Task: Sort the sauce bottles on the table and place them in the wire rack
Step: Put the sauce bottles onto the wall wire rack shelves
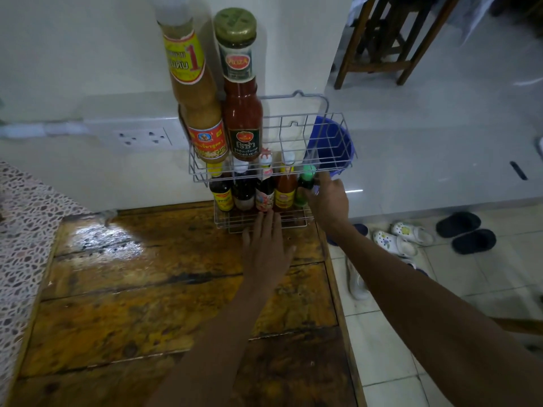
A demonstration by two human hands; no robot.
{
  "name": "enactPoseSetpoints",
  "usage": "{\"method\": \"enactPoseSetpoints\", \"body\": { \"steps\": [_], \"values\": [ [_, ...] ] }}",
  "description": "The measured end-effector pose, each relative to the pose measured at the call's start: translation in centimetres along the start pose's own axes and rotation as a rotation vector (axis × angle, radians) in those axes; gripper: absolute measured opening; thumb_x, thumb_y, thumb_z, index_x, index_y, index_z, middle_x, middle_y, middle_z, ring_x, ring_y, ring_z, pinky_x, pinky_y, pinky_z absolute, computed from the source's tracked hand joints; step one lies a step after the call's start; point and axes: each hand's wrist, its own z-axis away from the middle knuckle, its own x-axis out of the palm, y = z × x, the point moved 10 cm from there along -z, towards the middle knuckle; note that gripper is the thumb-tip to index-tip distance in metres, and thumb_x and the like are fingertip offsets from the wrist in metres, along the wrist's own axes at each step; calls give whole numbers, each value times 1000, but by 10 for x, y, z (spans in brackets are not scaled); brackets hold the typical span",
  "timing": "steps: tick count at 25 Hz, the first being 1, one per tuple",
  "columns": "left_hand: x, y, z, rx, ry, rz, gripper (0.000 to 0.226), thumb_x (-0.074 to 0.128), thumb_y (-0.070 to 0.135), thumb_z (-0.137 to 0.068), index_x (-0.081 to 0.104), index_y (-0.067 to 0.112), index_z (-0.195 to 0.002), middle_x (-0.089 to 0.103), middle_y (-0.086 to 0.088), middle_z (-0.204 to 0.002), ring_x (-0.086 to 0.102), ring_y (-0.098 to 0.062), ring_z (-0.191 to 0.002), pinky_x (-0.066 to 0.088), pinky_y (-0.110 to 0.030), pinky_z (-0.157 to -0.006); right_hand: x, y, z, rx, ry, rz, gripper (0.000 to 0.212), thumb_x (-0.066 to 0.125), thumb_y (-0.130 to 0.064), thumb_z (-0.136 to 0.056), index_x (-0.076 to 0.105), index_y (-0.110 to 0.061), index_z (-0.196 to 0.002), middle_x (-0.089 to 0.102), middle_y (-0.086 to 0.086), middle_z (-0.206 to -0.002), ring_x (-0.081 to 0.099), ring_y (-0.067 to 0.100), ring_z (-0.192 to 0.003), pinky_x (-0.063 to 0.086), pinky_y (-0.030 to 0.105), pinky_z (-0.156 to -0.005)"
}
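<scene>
While the two-tier wire rack (308, 118) stands at the far edge of the worn, glossy plank table (147, 289), its thin metal rods form open baskets. Upper tier, left side: tall yellow-sauce bottle (197, 92) w/ white cap and red ketchup bottle (242, 113) w/ green lid, touching. Lower tier: five small bottles in a row, incl. the green-capped bottle (305, 186) at the right end. Right hand (327, 201): fingers curled round that bottle, gripping its side. Left hand (264, 245): fingers straight and spread, palm down on the table, fingertips at the rack's lower front rail. Blue plastic bucket (338, 145) sits behind the rack; sandals (402, 236) lie on the tiled floor.
</scene>
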Motion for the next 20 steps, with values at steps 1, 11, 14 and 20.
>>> {"method": "enactPoseSetpoints", "body": {
  "steps": [1,11,14,20],
  "values": [
    [0,0,0,-1,-3,1,86,38,65,-103,2,18,-166,-5,-1,-175,-4,-23,-162,9,-53,-128,3,1,-3,5,-14,-48,38,72,-30,-92,54,-18,-123,68,10,-115,68,23,-98,56,29,-75],
    [0,-3,1,3,-17,-21,84,43,56,-105,-1,20,-166,-6,0,-175,-5,-22,-162,14,-55,-128,11,3,-7,9,4,-201,34,76,-18,-89,58,-18,-118,69,3,-116,62,10,-100,48,20,-81],
    [-2,-2,2,15,-28,-21,82,43,54,-106,-2,20,-166,-6,0,-175,-5,-22,-162,14,-56,-128,13,4,-6,14,-21,-205,35,74,-17,-89,58,-16,-120,69,4,-118,66,18,-109,49,24,-85],
    [-6,-3,5,39,-29,-49,80,42,53,-107,-1,20,-166,-6,0,-175,-5,-21,-162,14,-56,-128,8,0,0,0,-33,-193,39,76,-16,-89,56,-12,-122,69,6,-118,67,20,-108,51,25,-85]
  ]
}}
